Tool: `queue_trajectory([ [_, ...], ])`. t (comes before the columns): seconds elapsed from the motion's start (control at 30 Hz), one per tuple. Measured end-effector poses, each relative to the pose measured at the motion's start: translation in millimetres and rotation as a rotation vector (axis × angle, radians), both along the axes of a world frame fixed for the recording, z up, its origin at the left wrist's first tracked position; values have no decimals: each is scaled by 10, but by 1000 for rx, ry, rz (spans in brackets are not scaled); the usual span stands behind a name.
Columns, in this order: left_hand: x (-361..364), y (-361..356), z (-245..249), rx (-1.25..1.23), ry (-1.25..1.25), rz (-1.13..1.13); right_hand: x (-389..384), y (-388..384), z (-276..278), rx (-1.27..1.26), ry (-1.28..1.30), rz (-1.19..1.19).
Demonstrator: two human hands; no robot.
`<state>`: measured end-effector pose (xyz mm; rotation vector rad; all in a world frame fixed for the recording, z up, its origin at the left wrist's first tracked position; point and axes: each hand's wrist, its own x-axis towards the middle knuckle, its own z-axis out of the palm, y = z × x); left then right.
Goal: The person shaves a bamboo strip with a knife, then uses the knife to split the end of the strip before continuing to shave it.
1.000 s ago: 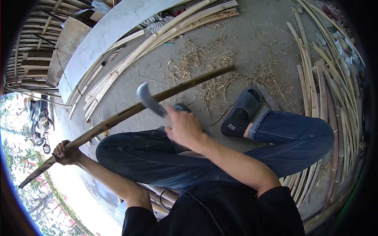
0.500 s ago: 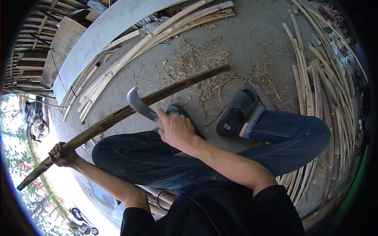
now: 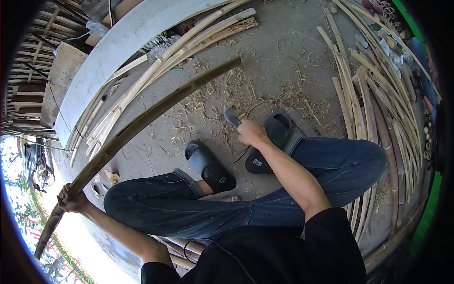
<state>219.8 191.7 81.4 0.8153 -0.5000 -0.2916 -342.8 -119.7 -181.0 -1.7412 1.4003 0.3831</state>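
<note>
A long, dark split bamboo strip (image 3: 124, 134) slants from the lower left up toward the middle of the floor. My left hand (image 3: 72, 199) is wrapped around it near its lower end. Beyond my left knee, the rest of the strip stretches up and to the right. My right hand (image 3: 250, 133) grips a curved-blade knife (image 3: 231, 116) between my feet and the scattered shavings, apart from the strip. Only a short part of the blade shows; the handle is hidden in my fingers.
Pale split bamboo (image 3: 163, 61) lies in a bundle at the upper left, beside a long light panel (image 3: 106, 61). More bamboo strips (image 3: 364, 104) are piled on the right. Curly shavings (image 3: 208, 106) litter the concrete. My slippers (image 3: 201, 158) rest below them.
My right hand has moved right with the knife, away from the bamboo strip. The strip's far end has swung up and left. The head view has shifted slightly.
</note>
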Motion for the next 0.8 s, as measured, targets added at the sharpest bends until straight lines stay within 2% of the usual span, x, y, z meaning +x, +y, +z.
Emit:
queue_trajectory([
  [0.03,-25,-74,19,-9,33,48,-15,-47,-57,-7,-10,-4],
  [0.1,95,-86,47,-41,56,68,-102,-171,-153,-124,-29,-298],
  [0.23,108,-39,50,-3,46,167,-376,-593,-29,-189,-45,-282],
  [0.27,90,-41,87,-4,43,165,-433,-672,-18,-254,-65,-342],
  [0.33,47,-63,147,-45,69,72,-562,-782,38,-326,-90,-411],
  [0.37,310,109,125,-80,77,-71,-628,-844,89,-371,-86,-432],
  [0.43,69,-22,188,-86,122,-81,-801,-988,319,-428,-91,-446],
  [0.47,-165,-143,249,-81,170,-91,-921,-1061,517,-221,-166,-464],
  [0.5,-501,-375,328,-63,209,89,-1026,-1112,632,-12,-238,-475],
  [0.53,-533,-339,217,-227,186,-173,-1133,-1145,650,-24,-242,-468],
  [0.6,-770,-546,374,-94,257,-85,-1308,-1174,646,236,-577,-673],
  [0.63,-671,-538,290,-131,54,-555,-1255,-1133,614,-223,-389,-576],
  [0.67,-568,-518,246,-128,-45,-588,-1228,-1124,596,-238,-395,-569],
  [0.73,-1049,-962,404,83,-48,278,-1074,-1062,630,-442,-419,-842],
  [0.77,-1265,-1105,438,96,-93,376,-1063,-1091,512,-284,-779,-911],
  [0.8,-1405,-1188,472,93,-92,375,-1007,-1064,605,-287,-781,-911],
])
